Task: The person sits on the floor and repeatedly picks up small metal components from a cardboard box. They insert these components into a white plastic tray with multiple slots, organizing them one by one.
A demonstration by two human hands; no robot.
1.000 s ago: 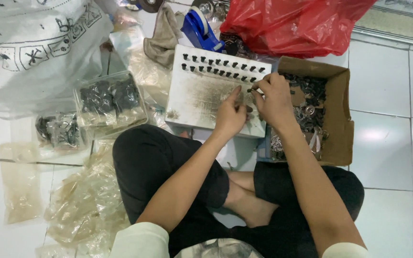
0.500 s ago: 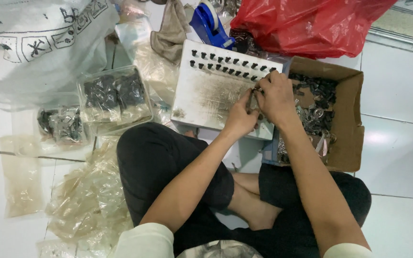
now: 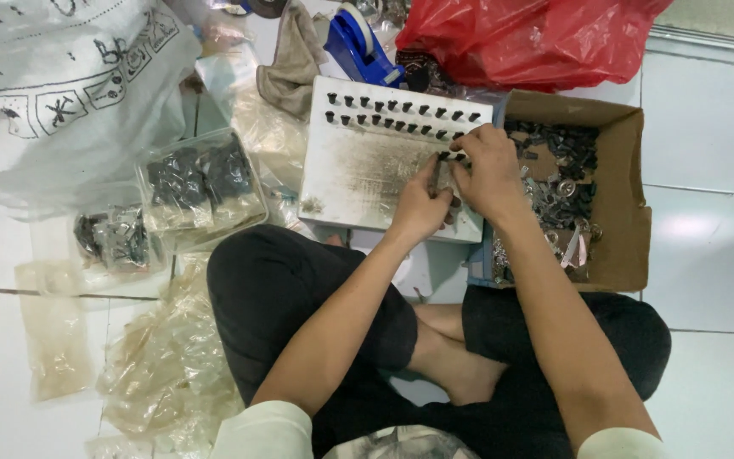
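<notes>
White tile floor [image 3: 707, 136], one pegged board [image 3: 367, 161], two hands [image 3: 460, 183] pinching small pegs [image 3: 452, 157]

A large white sack [image 3: 61, 85] with black printed symbols fills the upper left of the floor, while a crumpled red plastic bag [image 3: 528, 38] lies at the top beside an open brown cardboard box [image 3: 618, 212] of small dark and silvery parts. Clear plastic packets of dark pieces [image 3: 201, 187] sit left of centre, with empty clear bags [image 3: 163, 365] heaped below them.
</notes>
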